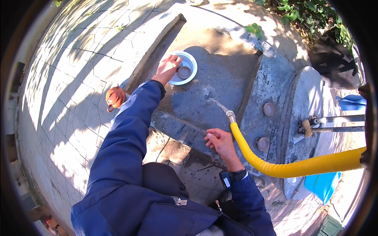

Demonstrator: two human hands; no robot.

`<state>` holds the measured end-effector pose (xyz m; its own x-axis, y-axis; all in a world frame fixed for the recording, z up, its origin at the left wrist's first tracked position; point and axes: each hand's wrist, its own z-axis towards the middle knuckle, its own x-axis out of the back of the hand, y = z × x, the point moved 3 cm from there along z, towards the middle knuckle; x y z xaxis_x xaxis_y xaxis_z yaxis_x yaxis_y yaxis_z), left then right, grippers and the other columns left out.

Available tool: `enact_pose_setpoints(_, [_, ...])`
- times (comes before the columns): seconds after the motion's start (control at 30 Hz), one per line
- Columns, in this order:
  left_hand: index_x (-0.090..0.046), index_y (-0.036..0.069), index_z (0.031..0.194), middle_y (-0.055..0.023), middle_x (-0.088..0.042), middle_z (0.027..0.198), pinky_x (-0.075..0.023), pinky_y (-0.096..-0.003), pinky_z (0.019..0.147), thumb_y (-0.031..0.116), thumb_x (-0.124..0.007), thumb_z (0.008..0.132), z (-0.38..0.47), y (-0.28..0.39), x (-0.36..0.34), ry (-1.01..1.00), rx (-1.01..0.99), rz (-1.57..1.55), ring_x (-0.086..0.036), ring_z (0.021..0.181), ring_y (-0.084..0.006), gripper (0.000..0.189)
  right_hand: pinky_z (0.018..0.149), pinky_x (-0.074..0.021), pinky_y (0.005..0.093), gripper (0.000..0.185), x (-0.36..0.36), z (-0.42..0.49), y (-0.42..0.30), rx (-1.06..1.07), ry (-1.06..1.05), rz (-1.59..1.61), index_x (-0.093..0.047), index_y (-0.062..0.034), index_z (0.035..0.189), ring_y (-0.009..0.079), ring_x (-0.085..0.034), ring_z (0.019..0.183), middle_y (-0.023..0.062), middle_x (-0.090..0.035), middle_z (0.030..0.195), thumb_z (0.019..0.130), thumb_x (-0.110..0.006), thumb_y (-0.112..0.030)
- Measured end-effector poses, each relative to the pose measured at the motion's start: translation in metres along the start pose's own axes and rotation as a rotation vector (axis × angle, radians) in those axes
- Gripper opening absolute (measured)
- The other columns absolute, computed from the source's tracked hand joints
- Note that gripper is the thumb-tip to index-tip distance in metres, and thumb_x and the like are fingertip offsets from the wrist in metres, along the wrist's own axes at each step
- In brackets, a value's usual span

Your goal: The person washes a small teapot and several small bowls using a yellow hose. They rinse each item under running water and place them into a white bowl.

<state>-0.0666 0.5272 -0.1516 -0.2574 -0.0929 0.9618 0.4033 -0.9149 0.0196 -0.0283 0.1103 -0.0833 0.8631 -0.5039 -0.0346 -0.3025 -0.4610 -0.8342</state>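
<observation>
My left hand reaches over the left side of a white basin standing in a shallow concrete trough; its fingertips are at or in the basin, and whether they grip anything is hidden. Inside the basin lies a small round clay cup, with part of another object beside it. My right hand hovers near the trough's front edge, fingers loosely curled, nothing visible in it. To its right, a yellow hose with a metal end pours water onto the trough floor.
An orange clay teapot sits by the trough's left wall. Two small clay cups rest on the right ledge. Further right are metal pipes, a stone slab and a blue bucket.
</observation>
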Motion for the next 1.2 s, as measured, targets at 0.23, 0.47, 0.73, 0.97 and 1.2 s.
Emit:
enact_pose_setpoints(0.23, [-0.066, 0.017, 0.128, -0.0066, -0.066, 0.136, -0.0579, -0.0414, 0.101, 0.002, -0.063, 0.09, -0.006, -0.011, -0.002, -0.032, 0.047, -0.132, -0.06, 0.132, -0.0302, 0.041, 0.071, -0.0554, 0.0281, 0.024, 0.057, -0.029, -0.072, 0.229, 0.048, -0.549, -0.073, 0.002, 0.121, 0.0109, -0.069, 0.079, 0.0049, -0.075, 0.092, 0.101, -0.073, -0.011])
enact_pose_setpoints(0.47, [-0.063, 0.019, 0.141, -0.0037, -0.062, 0.148, -0.0522, -0.0389, 0.112, -0.006, -0.062, 0.088, -0.01, -0.022, -0.004, -0.016, 0.052, -0.179, -0.056, 0.14, -0.0283, 0.059, 0.097, -0.0553, 0.0423, 0.057, 0.208, -0.082, -0.12, 0.383, 0.448, -1.406, -0.064, -0.0088, 0.143, 0.0312, -0.07, 0.113, 0.0141, -0.072, 0.132, 0.091, -0.081, -0.021])
enact_pose_setpoints(0.73, [-0.063, 0.021, 0.144, -0.0073, -0.063, 0.143, -0.0569, -0.0392, 0.102, 0.007, -0.076, 0.091, -0.026, -0.005, 0.055, 0.114, 0.416, -0.429, -0.065, 0.127, -0.0251, 0.057, 0.111, -0.0506, 0.0495, 0.088, 0.231, -0.07, -0.004, 0.095, 0.201, -1.438, -0.05, -0.0153, 0.154, 0.0421, -0.053, 0.137, 0.0181, -0.055, 0.15, 0.078, -0.091, -0.033])
enact_pose_setpoints(0.97, [-0.073, 0.004, 0.125, -0.0066, -0.077, 0.108, -0.0583, -0.0305, 0.078, 0.005, -0.075, 0.092, -0.088, 0.063, 0.108, 0.134, 0.526, -0.938, -0.071, 0.094, -0.0131, 0.033, 0.104, -0.0527, 0.0498, 0.076, 0.218, -0.073, -0.007, 0.264, 0.31, -1.4, -0.06, -0.0046, 0.14, 0.0398, -0.059, 0.124, 0.0176, -0.065, 0.128, 0.072, -0.089, -0.024])
enact_pose_setpoints(1.2, [-0.063, -0.002, 0.13, -0.0113, -0.073, 0.109, -0.0613, -0.0318, 0.081, 0.028, -0.069, 0.106, -0.113, 0.196, 0.113, -0.823, 0.639, -1.714, -0.073, 0.093, -0.0187, 0.038, 0.098, -0.0538, 0.0458, 0.06, 0.107, 0.017, -0.068, 0.623, 0.303, -1.055, -0.068, -0.0024, 0.123, 0.0392, -0.066, 0.113, 0.019, -0.07, 0.12, 0.073, -0.088, -0.028])
